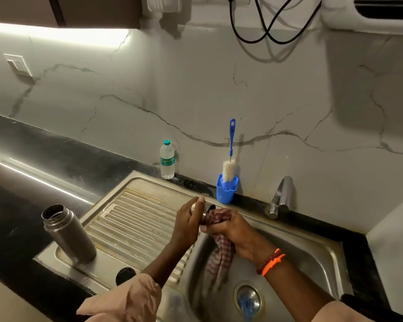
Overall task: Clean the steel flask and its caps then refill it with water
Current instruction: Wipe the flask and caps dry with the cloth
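- The steel sink [312,247] fills the lower middle of your view: the ribbed drainboard [135,219] lies to the left and the basin with its round drain [248,298] to the right, all set into a dark countertop [21,182] below a marble-look wall.
- The steel flask [68,235] stands upright and open-mouthed at the left end of the drainboard, well apart from both your hands.
- Your left hand [189,221] is over the near edge of the basin, fingers curled round a steel cap [207,211] — only its rim and a strip of its side show between your fingers.
- Your right hand [233,231] is just beside the left, clenched on a checked cloth [219,254]; one end is bunched against the cap and the rest hangs down into the basin, blurred.
- A blue cup [226,190] sits on the counter behind the sink, against the wall, with a bottle brush [229,163] standing in it, white bristles low and blue handle up.
- A plastic water bottle [167,160] with a green top stands upright to the left of the cup, at the back corner of the sink.
- The tap [280,196] rises at the back right of the basin.
- A small dark round object [125,275] — possibly another cap, though it is partly hidden by your sleeve — rests at the near edge of the drainboard.
- An orange and red band [270,261] circles your right wrist.
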